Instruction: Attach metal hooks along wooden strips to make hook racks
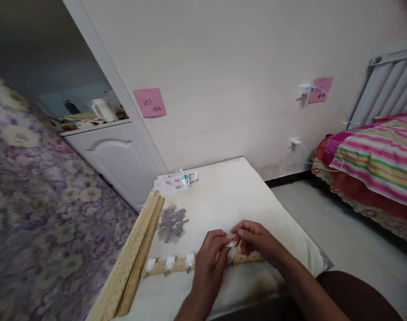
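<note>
A small white hook [230, 244] sits pinched between the thumb and fingers of my left hand [210, 256], over the strip. My right hand [253, 237] has its fingertips pinched together right beside that piece; what is between them is too small to make out. Below both hands lies a narrow wooden strip with holes [250, 257]. Several white adhesive hooks are lined up along it: one hook at the left end [150, 266], then another hook [170, 264], a third hook [190, 260], and a hook between my hands [232, 256]. My left hand hides part of the strip.
More perforated wooden strips [136, 254] lie along the table's left edge. A pile of small clear packets [172, 224] is beside them, with flat hook packages [172, 183] behind. The white-covered table [220, 187] stands against the wall; a striped bed [384, 156] is to the right.
</note>
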Action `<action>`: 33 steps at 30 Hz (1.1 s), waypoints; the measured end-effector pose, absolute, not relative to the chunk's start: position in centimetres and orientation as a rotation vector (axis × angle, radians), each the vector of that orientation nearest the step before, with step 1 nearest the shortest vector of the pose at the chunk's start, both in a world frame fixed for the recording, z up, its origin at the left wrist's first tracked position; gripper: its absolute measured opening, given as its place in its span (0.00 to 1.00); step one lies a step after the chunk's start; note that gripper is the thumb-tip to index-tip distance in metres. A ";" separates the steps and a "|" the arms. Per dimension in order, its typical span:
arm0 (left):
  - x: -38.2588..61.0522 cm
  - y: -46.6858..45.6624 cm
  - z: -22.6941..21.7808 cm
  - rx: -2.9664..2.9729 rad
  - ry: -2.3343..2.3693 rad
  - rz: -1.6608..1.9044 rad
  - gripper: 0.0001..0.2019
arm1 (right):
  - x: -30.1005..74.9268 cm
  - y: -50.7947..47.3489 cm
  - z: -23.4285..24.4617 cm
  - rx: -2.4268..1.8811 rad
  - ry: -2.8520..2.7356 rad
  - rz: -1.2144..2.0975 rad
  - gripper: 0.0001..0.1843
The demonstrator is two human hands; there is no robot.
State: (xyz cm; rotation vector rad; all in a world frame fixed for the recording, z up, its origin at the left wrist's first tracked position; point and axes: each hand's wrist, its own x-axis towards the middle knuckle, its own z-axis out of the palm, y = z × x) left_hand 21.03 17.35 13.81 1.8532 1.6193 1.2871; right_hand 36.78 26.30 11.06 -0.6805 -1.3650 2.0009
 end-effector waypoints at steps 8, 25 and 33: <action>21.3 17.6 13.4 1.285 1.595 1.219 0.11 | 36.8 26.5 10.9 -0.709 -1.509 1.768 0.13; 22.9 17.5 12.1 1.243 1.443 1.172 0.14 | 37.9 26.2 10.5 -0.701 -1.641 1.970 0.13; 23.7 16.8 10.8 0.704 1.153 1.165 0.15 | 38.0 26.4 10.7 -0.705 -1.528 1.975 0.14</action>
